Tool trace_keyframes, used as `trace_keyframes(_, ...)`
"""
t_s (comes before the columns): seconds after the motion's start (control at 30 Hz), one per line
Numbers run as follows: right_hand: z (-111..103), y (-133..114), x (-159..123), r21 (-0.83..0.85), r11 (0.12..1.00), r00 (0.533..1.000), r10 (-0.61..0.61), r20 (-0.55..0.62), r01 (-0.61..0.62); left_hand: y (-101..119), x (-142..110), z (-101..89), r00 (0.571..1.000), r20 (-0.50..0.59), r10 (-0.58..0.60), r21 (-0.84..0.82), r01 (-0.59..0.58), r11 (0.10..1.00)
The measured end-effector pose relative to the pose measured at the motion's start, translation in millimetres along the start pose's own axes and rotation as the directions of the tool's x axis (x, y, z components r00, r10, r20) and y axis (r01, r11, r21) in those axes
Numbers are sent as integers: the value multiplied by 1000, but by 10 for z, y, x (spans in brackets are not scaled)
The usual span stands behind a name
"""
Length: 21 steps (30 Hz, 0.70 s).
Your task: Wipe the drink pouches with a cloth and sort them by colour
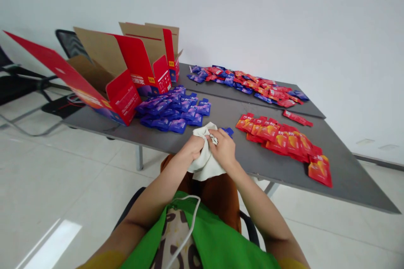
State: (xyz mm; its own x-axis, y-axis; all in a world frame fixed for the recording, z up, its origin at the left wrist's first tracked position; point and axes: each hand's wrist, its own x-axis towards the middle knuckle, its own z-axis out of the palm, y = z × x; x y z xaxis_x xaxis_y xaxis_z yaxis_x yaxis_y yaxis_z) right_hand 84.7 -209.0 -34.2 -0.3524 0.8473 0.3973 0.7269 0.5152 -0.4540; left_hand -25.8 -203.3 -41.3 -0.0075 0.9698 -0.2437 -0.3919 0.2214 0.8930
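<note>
A white cloth (206, 163) is bunched between my two hands at the table's front edge, its lower part hanging over my lap. My left hand (195, 146) is closed around the cloth's left side. From the other side my right hand (224, 148) grips it, fingers curled into the folds. Just behind the right hand a blue sachet (228, 132) shows in part; whether it is held or lies on the table I cannot tell. To the left lies a heap of blue sachets (176, 111). Red sachets (284, 139) overlap in a row on the right.
Open red cartons (126, 100) stand along the grey table's (344, 168) left side, flaps up. A mixed pile of red and blue sachets (249, 84) lies at the back. One red sachet (297, 118) lies apart on the right. Black chairs (19, 88) are at far left.
</note>
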Motion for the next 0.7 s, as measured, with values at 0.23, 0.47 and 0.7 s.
trace_keyframes(0.23,25,114,135,-319,932,981,193,36,-171,-91,-109,-176,995,-25,-96,-7,96,995)
trace_keyframes(0.47,-361,290,340,-424,867,959,284,-11,-262,58,-95,-215,968,9,-250,-63,250,966)
trace_keyframes(0.7,-328,-186,98,-186,978,984,-61,165,92,131,-164,-189,982,108,-155,-199,174,964)
